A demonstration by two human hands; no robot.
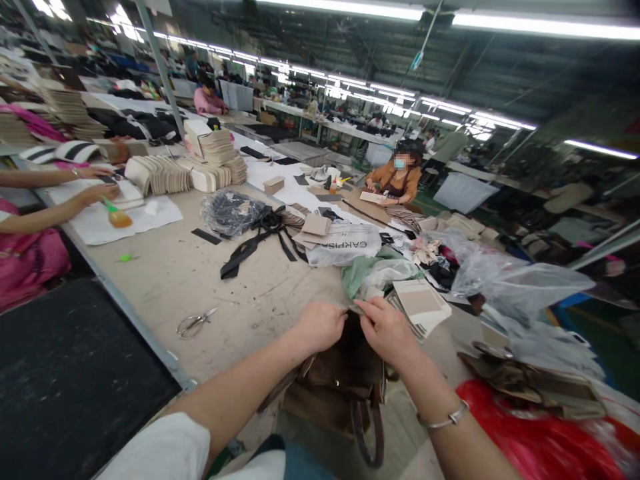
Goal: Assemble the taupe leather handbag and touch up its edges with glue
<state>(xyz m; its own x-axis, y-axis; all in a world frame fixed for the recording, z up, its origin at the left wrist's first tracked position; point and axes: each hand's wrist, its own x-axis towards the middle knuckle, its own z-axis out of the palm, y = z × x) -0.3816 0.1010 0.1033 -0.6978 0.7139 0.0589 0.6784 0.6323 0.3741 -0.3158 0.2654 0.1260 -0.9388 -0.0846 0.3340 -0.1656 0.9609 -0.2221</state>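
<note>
A brown handbag (337,370) with a looped strap (369,433) hangs at the table's near edge, close to my body. My left hand (323,327) is closed on the left side of its top rim. With thumb and fingers pinched, my right hand (385,328) grips the rim a short way to the right. Between my hands the bag's mouth shows dark inside. A stack of beige and white panels (419,303) lies just beyond my right hand. Scissors (195,323) rest on the table to the left of my left forearm.
On the table (250,300) lie a plastic-wrapped black bundle (234,212), black straps (250,250) and a printed white bag (345,245). Beige stacks (215,157) stand farther back. Red plastic (540,433) lies right. Co-workers sit at left and across, one beside a glue bottle (117,216).
</note>
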